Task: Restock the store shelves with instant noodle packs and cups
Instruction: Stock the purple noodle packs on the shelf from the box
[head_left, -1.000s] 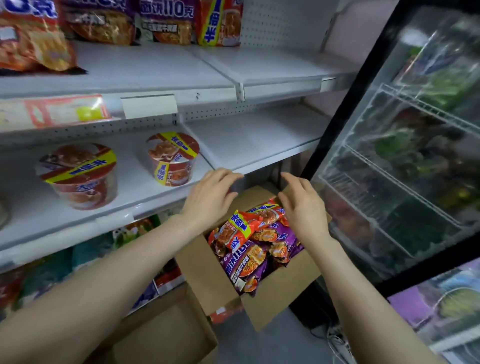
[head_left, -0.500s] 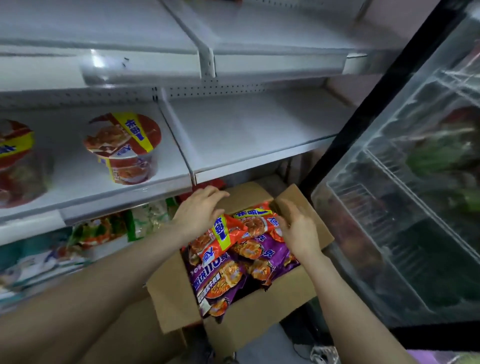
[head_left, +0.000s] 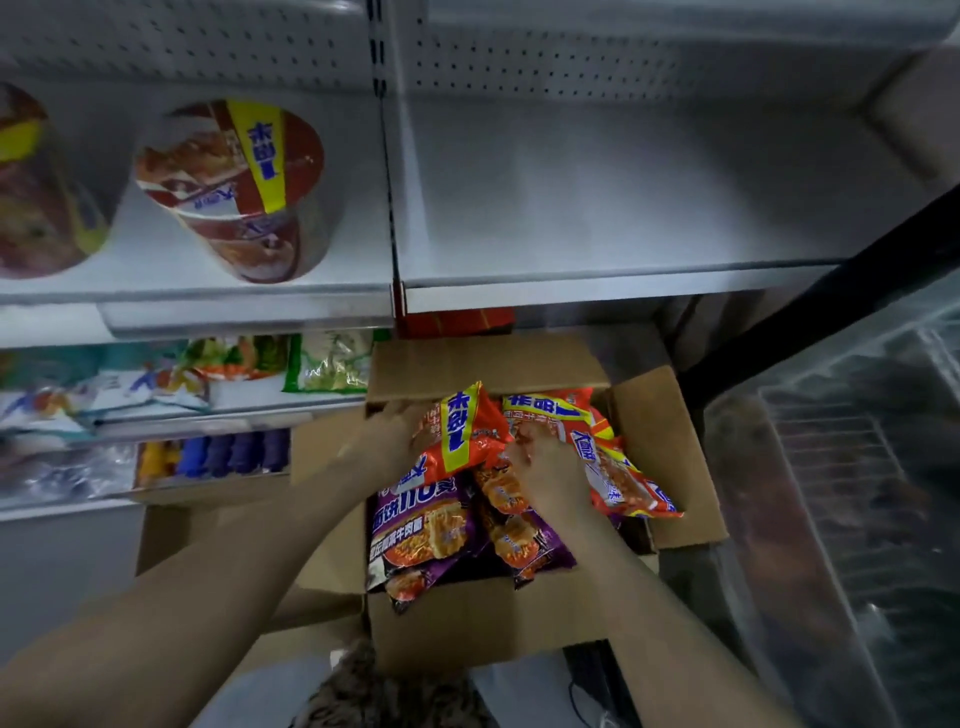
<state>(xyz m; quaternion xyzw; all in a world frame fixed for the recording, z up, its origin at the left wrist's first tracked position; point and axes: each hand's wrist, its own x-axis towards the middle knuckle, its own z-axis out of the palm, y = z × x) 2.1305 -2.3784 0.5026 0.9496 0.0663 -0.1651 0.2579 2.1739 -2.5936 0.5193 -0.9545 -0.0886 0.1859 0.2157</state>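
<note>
An open cardboard box (head_left: 670, 457) on the floor holds several noodle packs, orange-red on top and purple (head_left: 421, 535) beneath. My left hand (head_left: 395, 431) grips the left side of an orange-red pack (head_left: 462, 436) that stands tilted up at the box's back. My right hand (head_left: 545, 467) lies among the packs, fingers curled on the right edge of that same pack, beside a second orange-red pack (head_left: 613, 462). Two noodle cups (head_left: 239, 187) stand on the white shelf (head_left: 623, 208) above.
The shelf's right bay above the box is bare white metal. Lower shelves at left carry other packaged goods (head_left: 332, 361). A glass-door fridge (head_left: 857, 493) with a black frame stands close on the right. Another cardboard flap (head_left: 171, 530) lies left of the box.
The camera tipped down toward the box. Both hands dropped from the box's rim into it and took hold of an orange-red pack, which now stands tilted up.
</note>
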